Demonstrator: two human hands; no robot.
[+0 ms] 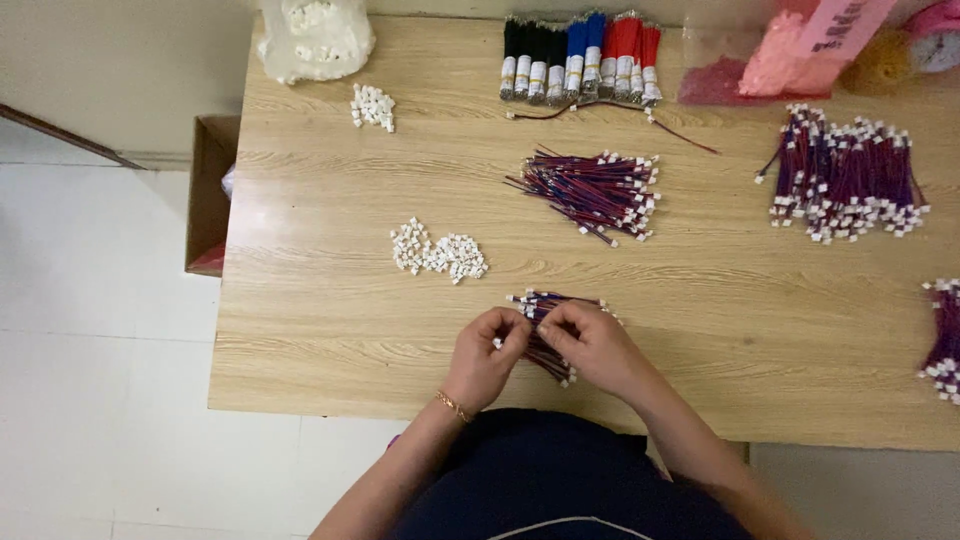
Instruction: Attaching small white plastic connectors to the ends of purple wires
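Near the front edge of the wooden table (pixel 330 330), we kept a small bundle of red-and-blue wires (pixel 548 335) under both hands. Our left hand (pixel 483 358) pinched a white connector (pixel 497 343); our right hand (pixel 592 345) closed on the wires. We judged it best to hold both steady and close. Loose white connectors (pixel 438 252) lay beyond, finished wire piles (pixel 598 190) farther off.

Both forearms are reaching forward from the body and angling inward, so the hands are meeting close together. The left hand (pixel 487 352) is curling its fingers in, fingertips pinching. The right hand (pixel 592 340) is bending beside it, fingers folding toward the left. A thin bracelet is sitting on the left wrist.
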